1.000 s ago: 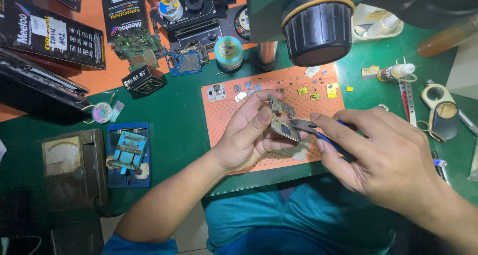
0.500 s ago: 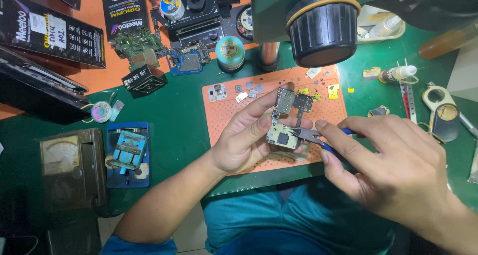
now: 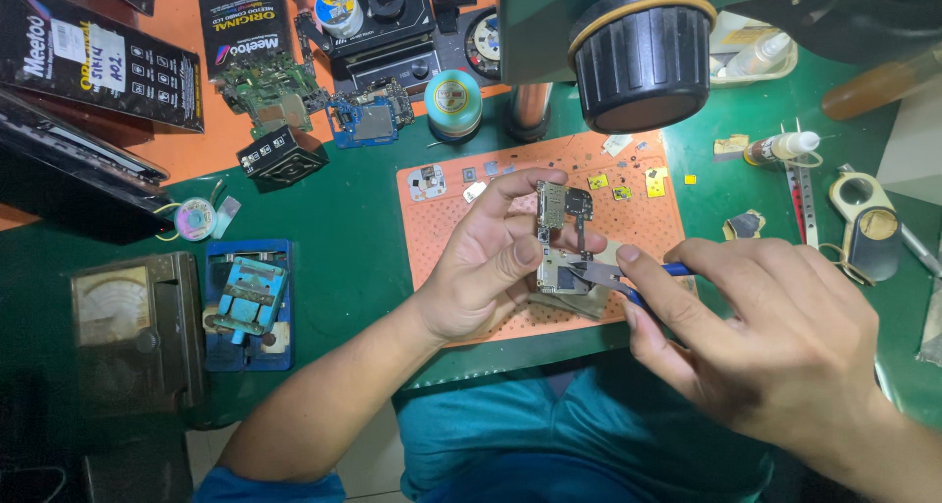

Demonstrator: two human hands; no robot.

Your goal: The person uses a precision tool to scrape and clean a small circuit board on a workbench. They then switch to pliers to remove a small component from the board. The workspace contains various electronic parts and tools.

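Both hands close together, fingers pinched shut.

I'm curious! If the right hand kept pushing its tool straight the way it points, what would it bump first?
Probably the board: the right hand aims its tweezers left at it, already about touching. The left hand lies behind.
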